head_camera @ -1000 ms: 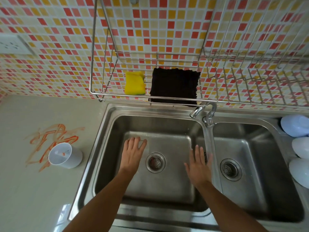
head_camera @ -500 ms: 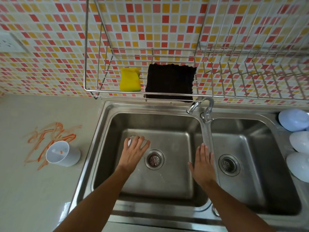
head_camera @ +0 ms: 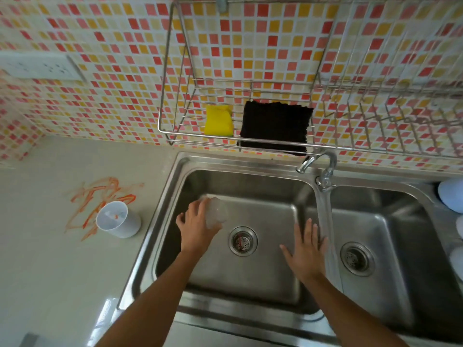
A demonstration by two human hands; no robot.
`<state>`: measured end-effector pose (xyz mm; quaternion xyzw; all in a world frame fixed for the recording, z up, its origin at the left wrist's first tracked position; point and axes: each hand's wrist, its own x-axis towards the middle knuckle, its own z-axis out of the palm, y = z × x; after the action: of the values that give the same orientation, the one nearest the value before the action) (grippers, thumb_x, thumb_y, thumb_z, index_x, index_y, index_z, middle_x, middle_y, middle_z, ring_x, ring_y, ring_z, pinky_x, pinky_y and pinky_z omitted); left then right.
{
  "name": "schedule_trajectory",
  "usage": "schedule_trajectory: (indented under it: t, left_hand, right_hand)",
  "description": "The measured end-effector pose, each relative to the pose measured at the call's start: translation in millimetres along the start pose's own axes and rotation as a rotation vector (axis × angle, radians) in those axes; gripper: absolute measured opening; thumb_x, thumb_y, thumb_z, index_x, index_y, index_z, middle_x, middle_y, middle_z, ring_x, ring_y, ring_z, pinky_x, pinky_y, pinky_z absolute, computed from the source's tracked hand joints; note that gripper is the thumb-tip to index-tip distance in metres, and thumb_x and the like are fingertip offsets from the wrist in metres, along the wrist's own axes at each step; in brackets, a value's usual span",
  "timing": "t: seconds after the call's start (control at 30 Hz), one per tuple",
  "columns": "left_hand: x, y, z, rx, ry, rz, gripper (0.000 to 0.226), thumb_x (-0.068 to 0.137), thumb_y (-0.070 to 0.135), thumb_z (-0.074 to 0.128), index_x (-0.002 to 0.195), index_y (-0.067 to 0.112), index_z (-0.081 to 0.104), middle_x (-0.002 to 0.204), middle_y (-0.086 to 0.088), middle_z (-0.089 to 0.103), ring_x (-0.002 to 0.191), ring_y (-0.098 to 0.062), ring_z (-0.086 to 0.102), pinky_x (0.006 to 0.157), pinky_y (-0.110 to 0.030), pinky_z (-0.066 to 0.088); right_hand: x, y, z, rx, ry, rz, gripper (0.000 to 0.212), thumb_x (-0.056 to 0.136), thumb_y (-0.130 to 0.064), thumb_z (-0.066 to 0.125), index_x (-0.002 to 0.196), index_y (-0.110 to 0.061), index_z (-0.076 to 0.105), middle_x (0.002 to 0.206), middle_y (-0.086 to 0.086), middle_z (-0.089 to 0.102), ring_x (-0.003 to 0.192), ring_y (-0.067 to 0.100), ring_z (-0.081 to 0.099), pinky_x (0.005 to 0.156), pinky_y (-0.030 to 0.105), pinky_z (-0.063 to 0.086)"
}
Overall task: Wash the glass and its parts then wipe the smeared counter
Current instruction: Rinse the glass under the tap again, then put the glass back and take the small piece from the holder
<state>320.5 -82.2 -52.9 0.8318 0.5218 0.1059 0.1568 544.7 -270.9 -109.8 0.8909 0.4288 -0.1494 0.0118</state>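
My left hand (head_camera: 196,227) is closed around a clear glass piece (head_camera: 216,212), held just above the floor of the left sink basin (head_camera: 265,196). My right hand (head_camera: 307,249) hovers flat and open over the right side of that basin, fingers spread, holding nothing. A white cup (head_camera: 117,219) stands upright on the counter (head_camera: 62,271) left of the sink, beside an orange smear (head_camera: 100,196). A yellow sponge (head_camera: 218,120) and a dark cloth (head_camera: 275,126) rest in the wire rack (head_camera: 165,131) on the tiled wall.
The tap (head_camera: 318,164) stands on the divider between the left basin and the right basin (head_camera: 390,221). Pale rounded dishes (head_camera: 452,194) lie at the right edge. A wall socket (head_camera: 42,66) sits upper left. A longer wire rack (head_camera: 400,116) runs to the right.
My left hand has closed on the clear glass piece and lifted it off the basin floor. My right hand stays open near the divider. The view has shifted.
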Motion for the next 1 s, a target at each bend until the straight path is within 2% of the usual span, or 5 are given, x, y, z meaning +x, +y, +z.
schedule_trajectory:
  t: [0.17,0.27,0.43,0.67,1.0]
  left_hand:
    - [-36.9,-36.3,-21.0,-0.249,0.115,-0.141,0.086,0.068,0.058,0.075,0.138,0.024,0.039,0.136,0.000,0.048,0.127,-0.022,0.045,0.107,-0.049,0.031]
    - [-57.8,-58.0,-37.4,-0.386,0.199,-0.210,0.090,0.064,0.060,0.077,0.136,0.020,0.042,0.130,-0.003,0.054,0.120,-0.024,0.050,0.102,-0.050,0.041]
    - [-89.9,-103.7,-69.6,-0.531,0.359,-0.341,0.085,0.061,0.052,0.083,0.129,0.020,0.046,0.121,-0.001,0.056,0.113,-0.020,0.053,0.097,-0.045,0.047]
    - [-118.5,-198.2,-113.7,-0.514,0.416,-0.393,0.079,0.065,0.045,0.084,0.129,0.022,0.044,0.119,0.012,0.048,0.114,-0.016,0.051,0.097,-0.040,0.046]
    - [-106.5,-281.0,-119.4,-0.549,0.187,-0.422,0.085,0.064,0.039,0.085,0.134,0.016,0.041,0.130,0.001,0.050,0.120,-0.016,0.049,0.101,-0.033,0.042]
  right_hand:
    - [-17.5,-56.2,6.7,0.317,0.043,-0.182,0.065,0.094,-0.047,0.052,0.149,-0.019,0.031,0.159,0.011,0.019,0.145,0.029,0.021,0.114,0.041,0.025]
    - [-27.3,-94.4,12.2,0.543,0.076,-0.204,0.054,0.089,-0.032,0.066,0.137,-0.012,0.049,0.138,0.010,0.052,0.127,0.027,0.047,0.103,0.035,0.038]
    - [-41.8,-166.5,8.2,0.651,0.110,-0.250,0.053,0.081,-0.026,0.077,0.129,-0.013,0.058,0.116,0.012,0.065,0.109,0.031,0.059,0.096,0.035,0.044]
    - [-49.1,-281.2,-8.5,0.680,0.066,-0.402,0.061,0.083,-0.033,0.073,0.137,-0.015,0.049,0.134,0.008,0.056,0.126,0.026,0.049,0.104,0.034,0.037]
    - [-34.4,-406.2,-9.1,0.837,-0.007,-0.384,0.098,0.070,-0.032,0.085,0.149,-0.019,0.029,0.152,-0.001,0.036,0.140,0.017,0.031,0.110,0.022,0.023]
